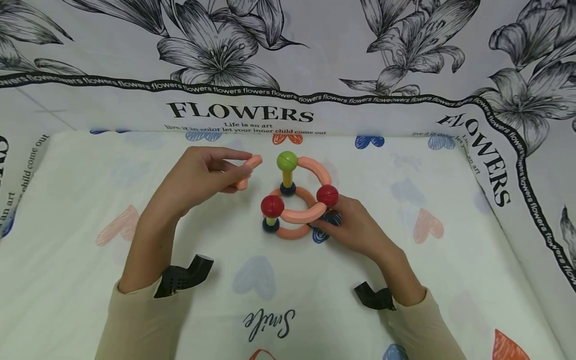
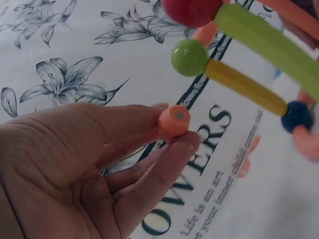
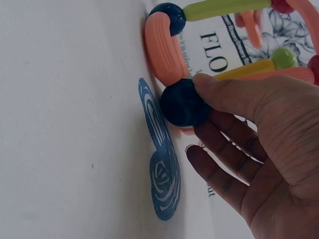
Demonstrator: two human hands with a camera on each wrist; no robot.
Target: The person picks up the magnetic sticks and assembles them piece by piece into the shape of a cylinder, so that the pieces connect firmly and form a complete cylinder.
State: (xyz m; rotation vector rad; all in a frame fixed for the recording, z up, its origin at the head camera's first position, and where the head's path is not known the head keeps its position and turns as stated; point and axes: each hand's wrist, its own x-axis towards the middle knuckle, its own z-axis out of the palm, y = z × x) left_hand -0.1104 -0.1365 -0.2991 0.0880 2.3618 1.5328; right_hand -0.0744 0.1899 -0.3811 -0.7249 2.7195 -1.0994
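Note:
In the head view, my left hand [image 1: 193,180] pinches a short curved orange magnetic rod [image 1: 254,162] between thumb and fingers. The left wrist view shows this rod [image 2: 169,127] end-on, with a grey metal spot at its tip. To its right stands a toy frame of balls and rods, with curved orange rods [image 1: 303,215], red balls [image 1: 272,206], a green ball [image 1: 287,161] and a yellow rod [image 1: 287,178]. My right hand [image 1: 360,227] holds the frame's near right side; in the right wrist view, its thumb and fingers grip a dark blue ball [image 3: 183,103] low on the frame.
A white cloth [image 1: 216,310] printed with hearts, lettering and line-drawn flowers lies under everything. Its black lettered band [image 1: 243,91] runs across the back and down the right. Black wrist mounts [image 1: 184,277] sit at both beige sleeves [image 1: 139,320].

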